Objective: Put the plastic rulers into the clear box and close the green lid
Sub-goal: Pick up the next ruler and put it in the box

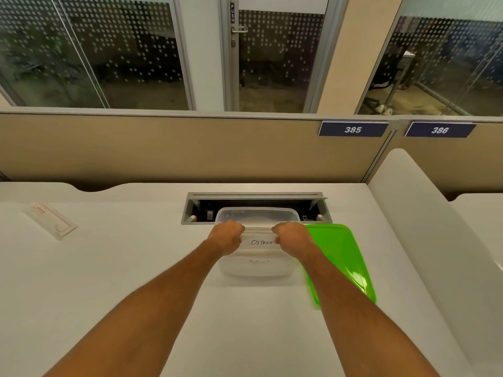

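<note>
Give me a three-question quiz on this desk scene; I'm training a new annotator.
1. True or false: the green lid is on the clear box.
2. What word is handwritten between the left hand and right hand?
3. The plastic rulers lie: A) inside the box, B) on the desk at far left, C) under the lid.

Key: 1 false, it lies beside the box. 2 OSTRICH. 3 B.

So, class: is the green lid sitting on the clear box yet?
Apart as a cover: in the head view the green lid lies on the desk right of the open clear box.
</note>
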